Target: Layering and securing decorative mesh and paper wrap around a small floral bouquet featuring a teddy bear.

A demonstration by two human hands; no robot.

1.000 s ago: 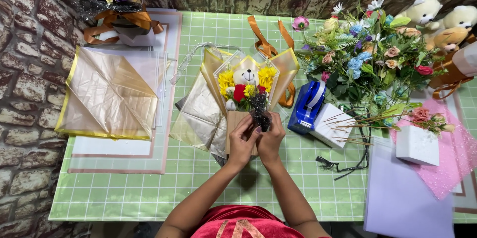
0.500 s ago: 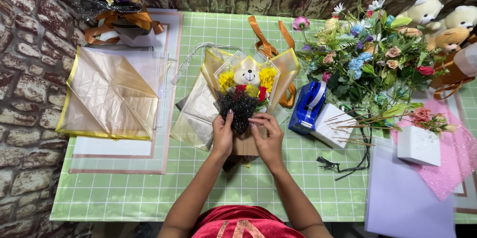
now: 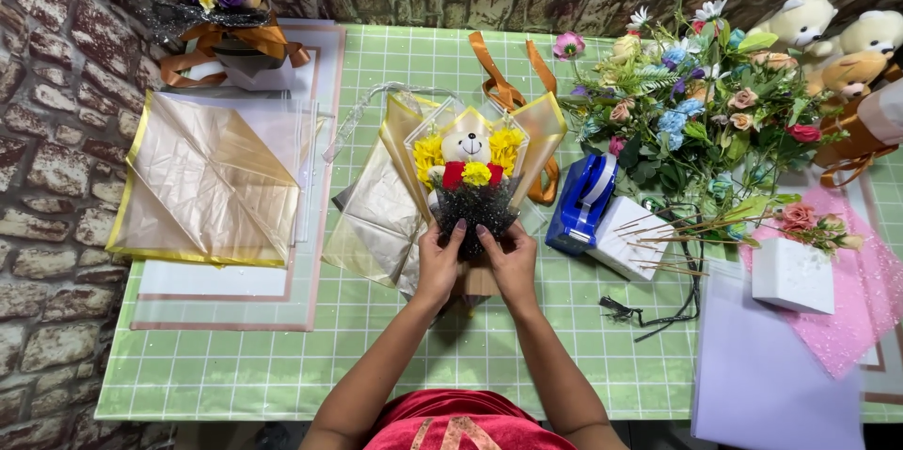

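2 hands meet at the base of a small bouquet [image 3: 473,189] lying in the middle of the green checked table [image 3: 376,356]. Left hand [image 3: 438,262] and right hand [image 3: 511,262] each pinch the black netting [image 3: 475,213] wrapped under a white teddy bear [image 3: 466,146] with yellow flowers. Beige wrapping paper [image 3: 381,215] lies beneath; a blue tape dispenser [image 3: 580,203] sits just to the right.
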